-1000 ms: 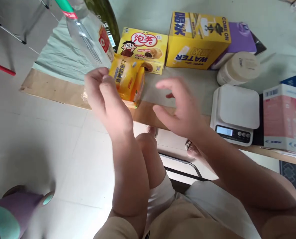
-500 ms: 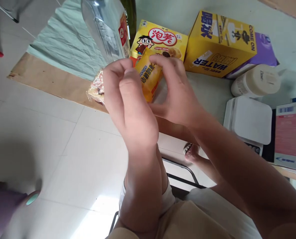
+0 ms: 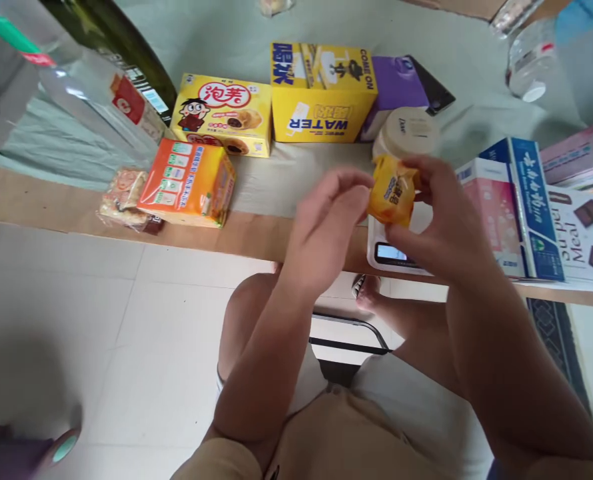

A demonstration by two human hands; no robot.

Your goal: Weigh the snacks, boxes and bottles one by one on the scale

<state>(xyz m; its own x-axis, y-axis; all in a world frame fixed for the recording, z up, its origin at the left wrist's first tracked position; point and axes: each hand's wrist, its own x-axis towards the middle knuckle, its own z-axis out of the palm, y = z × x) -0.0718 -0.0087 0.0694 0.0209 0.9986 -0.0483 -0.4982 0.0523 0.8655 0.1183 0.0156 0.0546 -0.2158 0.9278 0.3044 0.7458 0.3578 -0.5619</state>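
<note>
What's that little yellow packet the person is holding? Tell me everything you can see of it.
The small yellow packet looks like a glossy, puffy plastic wrapper, orange-yellow with a pale label and dark print too blurred to read. It appears sealed. It is held in the air, tilted, above the white scale at the table's edge. The right hand pinches it between thumb and fingers; the left hand is beside it, fingertips at or near its left edge.

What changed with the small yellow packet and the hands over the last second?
The small yellow snack packet went from the left hand to the right hand, whose fingers now pinch it above the white kitchen scale. The left hand let go and sits beside it, open. The orange carton it came from lies on the table edge. The yellow boxes and the white jar stayed put.
</note>
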